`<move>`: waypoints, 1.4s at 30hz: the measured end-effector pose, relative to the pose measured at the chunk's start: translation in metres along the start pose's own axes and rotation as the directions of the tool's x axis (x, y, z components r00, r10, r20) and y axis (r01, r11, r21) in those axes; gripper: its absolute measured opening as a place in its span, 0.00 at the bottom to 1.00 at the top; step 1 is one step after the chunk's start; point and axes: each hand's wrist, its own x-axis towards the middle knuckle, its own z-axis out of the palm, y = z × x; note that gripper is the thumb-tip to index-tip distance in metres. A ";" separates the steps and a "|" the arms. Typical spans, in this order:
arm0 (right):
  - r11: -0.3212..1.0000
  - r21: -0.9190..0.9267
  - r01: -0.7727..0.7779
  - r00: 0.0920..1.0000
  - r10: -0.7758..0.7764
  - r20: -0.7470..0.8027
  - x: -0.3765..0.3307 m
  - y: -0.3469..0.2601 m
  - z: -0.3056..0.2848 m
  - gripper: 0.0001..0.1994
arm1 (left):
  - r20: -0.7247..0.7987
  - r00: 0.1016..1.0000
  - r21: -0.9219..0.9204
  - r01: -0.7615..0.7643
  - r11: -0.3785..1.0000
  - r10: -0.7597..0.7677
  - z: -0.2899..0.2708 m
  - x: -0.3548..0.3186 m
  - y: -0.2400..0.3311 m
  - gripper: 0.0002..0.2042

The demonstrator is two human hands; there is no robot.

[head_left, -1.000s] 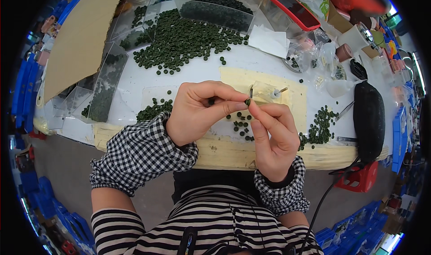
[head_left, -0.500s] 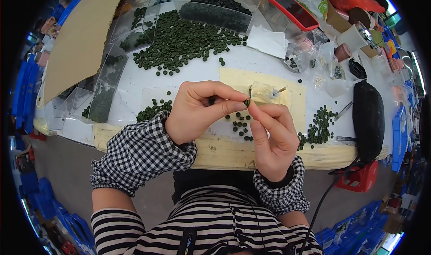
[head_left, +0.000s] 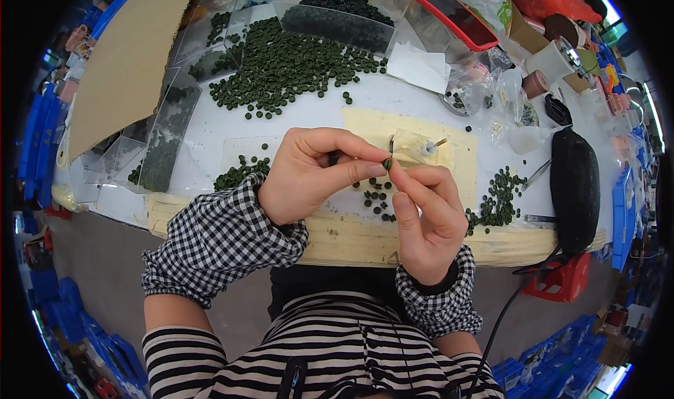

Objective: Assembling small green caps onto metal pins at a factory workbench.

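My left hand (head_left: 316, 174) pinches a small dark green round disc (head_left: 387, 164) between thumb and forefinger, above the near part of the table. My right hand (head_left: 432, 213) meets it from the other side, its forefinger tip against the disc and its thumb held apart below. Just behind the fingertips, a cream-coloured block (head_left: 411, 145) lies on a pale yellow sheet (head_left: 361, 120), with a thin stick (head_left: 439, 142) poking from it. A few loose green discs (head_left: 375, 195) lie on the table between my hands. What kind of disc it is, I cannot make out.
A big heap of green discs (head_left: 281, 65) spreads behind my hands, near clear trays (head_left: 337, 27). Smaller piles lie beside my left wrist (head_left: 239, 174) and at the right (head_left: 502, 195). A black pouch (head_left: 574, 188), cardboard (head_left: 126, 62) and red-cased phone (head_left: 449, 12) surround the work area.
My hands stay in nearly the same place. The disc between the fingertips has turned slightly.
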 end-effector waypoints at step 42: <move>1.000 0.026 -0.012 1.000 0.011 0.012 -0.001 0.001 0.001 0.16 | 0.015 0.998 0.007 -0.055 0.998 0.055 -0.002 0.001 -0.005 0.06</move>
